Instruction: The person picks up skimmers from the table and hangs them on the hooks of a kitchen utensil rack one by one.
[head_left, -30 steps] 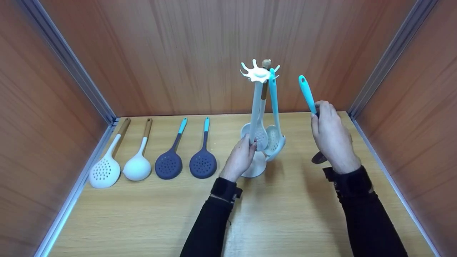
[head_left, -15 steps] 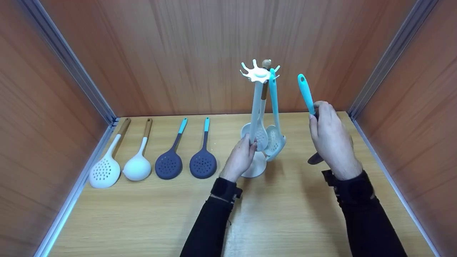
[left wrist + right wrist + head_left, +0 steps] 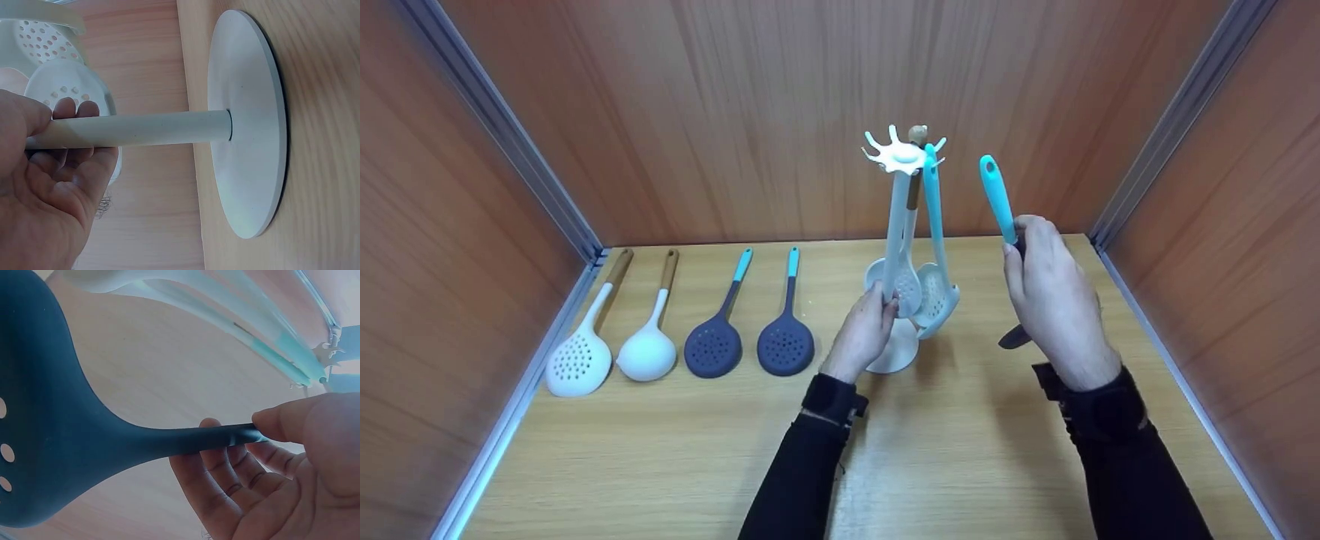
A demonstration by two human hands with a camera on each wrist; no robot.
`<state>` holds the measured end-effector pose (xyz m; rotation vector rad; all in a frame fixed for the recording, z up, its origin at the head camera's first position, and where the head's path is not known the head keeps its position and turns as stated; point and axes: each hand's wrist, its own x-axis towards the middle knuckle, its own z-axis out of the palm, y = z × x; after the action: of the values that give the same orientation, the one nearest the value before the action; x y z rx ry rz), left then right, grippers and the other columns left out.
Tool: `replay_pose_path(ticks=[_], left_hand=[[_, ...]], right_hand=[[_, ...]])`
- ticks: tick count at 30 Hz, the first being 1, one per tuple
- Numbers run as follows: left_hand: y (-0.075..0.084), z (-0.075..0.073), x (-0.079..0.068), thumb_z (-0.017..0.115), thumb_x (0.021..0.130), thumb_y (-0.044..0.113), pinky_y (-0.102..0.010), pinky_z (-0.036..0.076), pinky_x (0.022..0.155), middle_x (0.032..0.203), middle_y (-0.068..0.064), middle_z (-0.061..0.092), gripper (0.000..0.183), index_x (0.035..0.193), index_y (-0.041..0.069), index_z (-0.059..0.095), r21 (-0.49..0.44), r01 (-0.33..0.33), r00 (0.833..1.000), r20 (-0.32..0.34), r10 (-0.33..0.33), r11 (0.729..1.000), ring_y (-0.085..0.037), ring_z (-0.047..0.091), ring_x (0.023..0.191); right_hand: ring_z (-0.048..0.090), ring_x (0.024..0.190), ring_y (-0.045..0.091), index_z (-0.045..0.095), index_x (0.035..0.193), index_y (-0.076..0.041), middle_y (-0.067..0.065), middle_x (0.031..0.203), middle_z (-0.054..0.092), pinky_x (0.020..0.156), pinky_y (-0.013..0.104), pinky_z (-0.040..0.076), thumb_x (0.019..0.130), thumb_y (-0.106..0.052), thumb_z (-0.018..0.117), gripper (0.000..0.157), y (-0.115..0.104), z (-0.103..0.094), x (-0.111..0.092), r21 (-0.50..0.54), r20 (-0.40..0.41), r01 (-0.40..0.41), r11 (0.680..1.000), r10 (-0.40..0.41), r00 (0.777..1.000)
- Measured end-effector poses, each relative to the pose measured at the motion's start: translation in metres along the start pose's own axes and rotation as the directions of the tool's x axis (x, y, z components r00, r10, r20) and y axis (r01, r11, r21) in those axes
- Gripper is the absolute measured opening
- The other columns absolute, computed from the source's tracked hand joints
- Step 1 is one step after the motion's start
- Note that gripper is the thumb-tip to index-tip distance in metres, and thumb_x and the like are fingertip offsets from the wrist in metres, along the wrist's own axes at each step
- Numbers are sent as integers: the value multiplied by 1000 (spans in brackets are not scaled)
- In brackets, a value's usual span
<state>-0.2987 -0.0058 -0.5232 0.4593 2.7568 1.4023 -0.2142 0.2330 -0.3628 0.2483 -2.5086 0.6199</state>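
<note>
Steadying the stand (image 3: 247,174), the left hand (image 3: 861,330) curls its fingers round the pole (image 3: 169,128); the right hand (image 3: 1057,292) pinches the dark slotted turner (image 3: 112,444) midair nearby. Probably a hanging step, so next I'd line its turquoise handle (image 3: 996,196) up top.

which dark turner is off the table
The dark turner in the right hand; the other two lie on the table, left of the stand.

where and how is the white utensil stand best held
Probably by the pole, low down and from the left, where the left hand grips it: the slim lower stretch is bare above the round base, while utensils hang mostly behind and to the right.
</note>
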Motion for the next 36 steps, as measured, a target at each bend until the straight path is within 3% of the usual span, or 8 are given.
replay_pose_path(ticks=[9,13,23,33,36], left_hand=[[-2,1,-1,50,127,22,-48,68,99,128,-16,76,21,139,7,60,16,-40,999,-14,40,999,-29,79,119],[-3,1,-2,52,127,20,-49,68,99,128,-18,76,21,139,5,60,26,-57,998,-24,57,998,-30,79,119],[-2,0,-2,52,127,21,-52,68,105,131,-19,76,21,139,6,61,12,-42,999,-19,42,999,-32,80,125],[-4,0,0,51,127,24,-46,68,99,124,-12,75,20,138,10,61,5,-29,1000,-8,29,1000,-24,77,114],[-4,0,-1,51,127,21,-46,67,98,123,-13,75,19,136,8,61,12,-56,998,-17,56,998,-25,77,113]], right_hand=[[65,86,37,55,151,7,24,120,68,67,48,56,123,-10,58,33,-8,-3,-4,10,-27,37,999,-37,999],[67,86,38,55,151,7,26,120,69,68,50,60,123,-11,58,33,-11,-5,-5,3,-23,42,999,-42,999],[68,87,38,53,152,6,25,118,68,69,52,64,124,-12,57,34,-23,-7,-6,3,-6,41,999,-41,999],[69,88,38,54,150,6,24,114,67,70,55,66,125,-15,57,33,-32,-5,-5,6,-8,84,996,-84,996],[68,88,38,54,149,6,24,114,67,70,55,65,124,-14,57,32,-33,-4,-5,10,-13,98,995,-98,995]])
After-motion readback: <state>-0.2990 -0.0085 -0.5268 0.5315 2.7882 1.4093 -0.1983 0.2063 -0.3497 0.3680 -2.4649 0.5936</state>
